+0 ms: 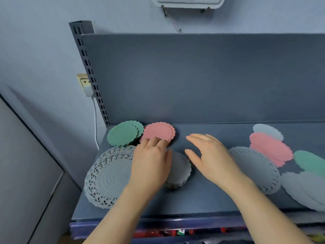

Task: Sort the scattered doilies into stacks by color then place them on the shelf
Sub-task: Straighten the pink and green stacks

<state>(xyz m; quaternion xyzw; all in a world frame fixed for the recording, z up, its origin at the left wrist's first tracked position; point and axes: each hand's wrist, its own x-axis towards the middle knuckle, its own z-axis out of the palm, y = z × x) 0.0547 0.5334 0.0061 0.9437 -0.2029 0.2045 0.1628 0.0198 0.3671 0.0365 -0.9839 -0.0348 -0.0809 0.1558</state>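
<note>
On the grey shelf (pixel 211 199), a green doily stack (pixel 124 133) and a pink doily stack (pixel 159 132) sit at the back left. My left hand (pixel 151 162) rests its fingertips on the pink stack's front edge, fingers spread, over a small grey doily stack (pixel 181 169). A large lacy grey doily (pixel 109 176) lies left of it. My right hand (pixel 211 155) hovers open above the shelf's middle, holding nothing. To the right lie another large lacy doily (pixel 258 168), loose pink doilies (pixel 270 148), a pale grey one (pixel 267 132), a green one (pixel 309 162) and plain grey ones (pixel 306 189).
The shelf's dark back panel (pixel 193 76) rises behind the doilies, with a slotted upright (pixel 88 67) at its left. A wall socket with plug and white cable (pixel 87 87) is beside it. A cabinet (pixel 26 164) stands at the left. Colourful items show below the shelf's front edge.
</note>
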